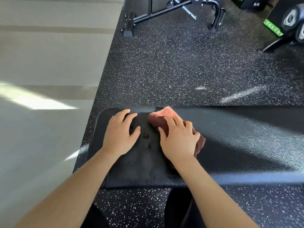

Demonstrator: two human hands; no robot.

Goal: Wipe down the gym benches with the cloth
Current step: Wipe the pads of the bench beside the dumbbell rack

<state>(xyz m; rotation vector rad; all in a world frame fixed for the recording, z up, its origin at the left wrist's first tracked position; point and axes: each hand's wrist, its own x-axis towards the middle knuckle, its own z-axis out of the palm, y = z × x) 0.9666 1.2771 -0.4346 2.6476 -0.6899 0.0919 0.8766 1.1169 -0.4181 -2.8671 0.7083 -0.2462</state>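
a: item one, the surface (230,137)?
b: black padded gym bench with a textured cover. it runs from a rounded left end off to the right of the view and stands on speckled rubber floor (164,71).

a: item two, the cloth?
b: cloth (158,119), rust-brown, bunched into a wad. it lies on the surface near the left end, and its far corner reaches the far edge.

a: the hands?
b: left hand (120,132): flat on the surface just left of the cloth and not touching it, fingers spread and relaxed, holding nothing. right hand (179,139): laid on top of the cloth, fingers spread and barely bent, pressing it down rather than pinching it.

a: anything between them?
b: a few dark damp marks (146,135) on the cover, close beside the cloth.

a: step in hand?
b: judged to be wiping the left end of this bench. whether the long stretch to the right is already done cannot be told from sight.

a: what does the next move call for?
b: even downward pressure and a sweep across the marks toward the rounded end. the left hand would need to shift out of that path. the wad should be kept together so it does not slide off the far edge.

a: other stock?
b: an equipment frame (164,12) and dumbbells (294,22), well apart at the far side.
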